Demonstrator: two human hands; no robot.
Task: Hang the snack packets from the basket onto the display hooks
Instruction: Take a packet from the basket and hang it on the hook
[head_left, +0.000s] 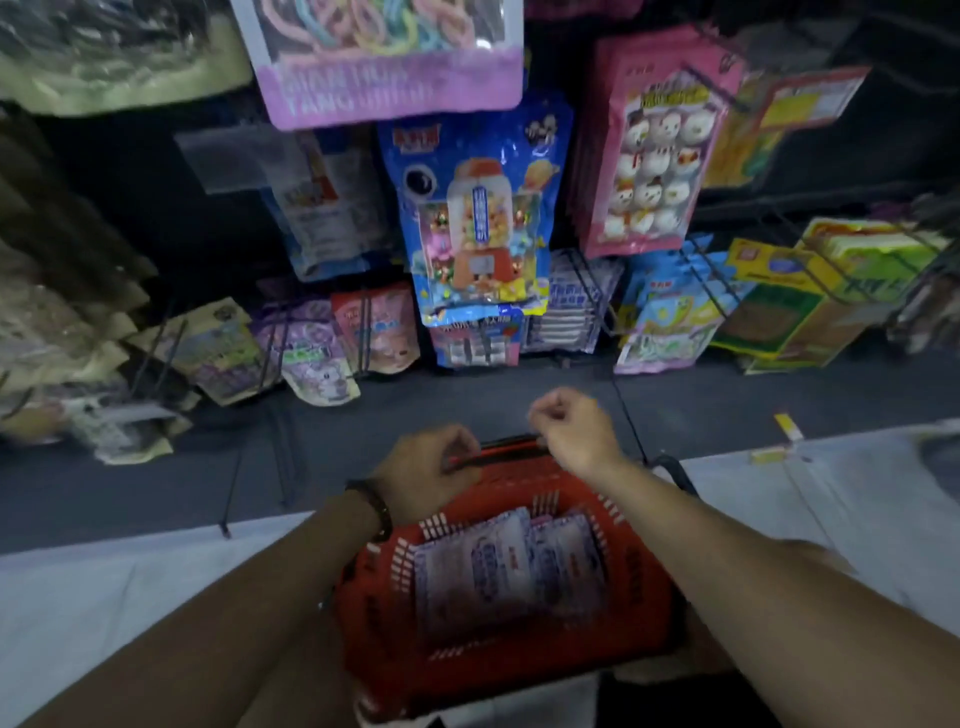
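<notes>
A red plastic basket (644, 587) sits low in front of me, holding pale purple-and-white snack packets (498, 571) lying flat. My left hand (421, 473) is closed around the basket's black-and-red handle (506, 451) at the far rim. My right hand (569, 423) hovers just above the same handle with its fingers curled in; whether it pinches anything I cannot tell. On the dark display wall ahead, matching pale packets (566, 306) hang on a wire hook low in the middle.
Many packets hang from hooks: a blue one (478, 208), a pink one (649, 145), purple ones (311, 353) and green-yellow boxes (810, 306). Bare black hook rods (283, 452) jut out at lower left. Pale floor (831, 499) lies on both sides.
</notes>
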